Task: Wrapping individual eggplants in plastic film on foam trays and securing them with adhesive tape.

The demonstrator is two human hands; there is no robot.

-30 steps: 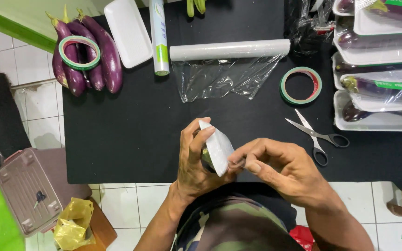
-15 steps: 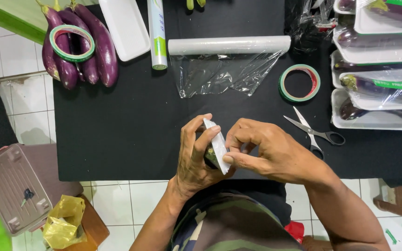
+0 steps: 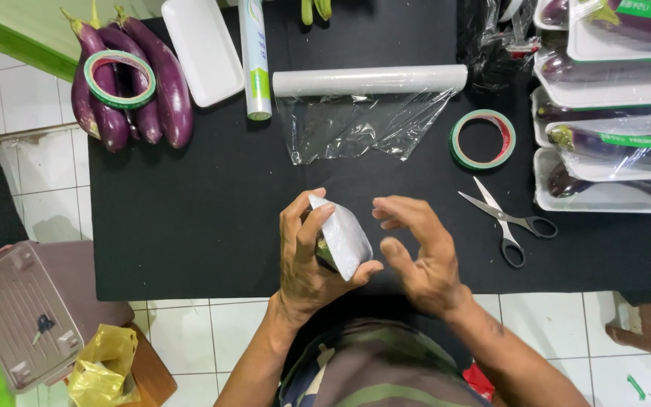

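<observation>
My left hand [image 3: 307, 256] grips a wrapped white foam tray [image 3: 342, 236] held on edge over the front of the black table [image 3: 190, 218]; something dark shows behind the tray. My right hand [image 3: 420, 252] hovers just right of the tray with fingers spread, not touching it. A roll of clear plastic wrap [image 3: 369, 80] lies beyond my hands with a loose sheet [image 3: 356, 126] pulled toward me.
Three purple eggplants [image 3: 141, 83] with a green tape ring [image 3: 119, 78] lie far left, beside an empty white tray [image 3: 201, 47] and a boxed roll [image 3: 255, 56]. Another tape ring [image 3: 482, 140], scissors [image 3: 508, 221] and stacked wrapped eggplant trays [image 3: 612, 143] are on the right.
My right hand has let go of the wrapped tray and opened, moving slightly right. My left hand still holds the tray upright.
</observation>
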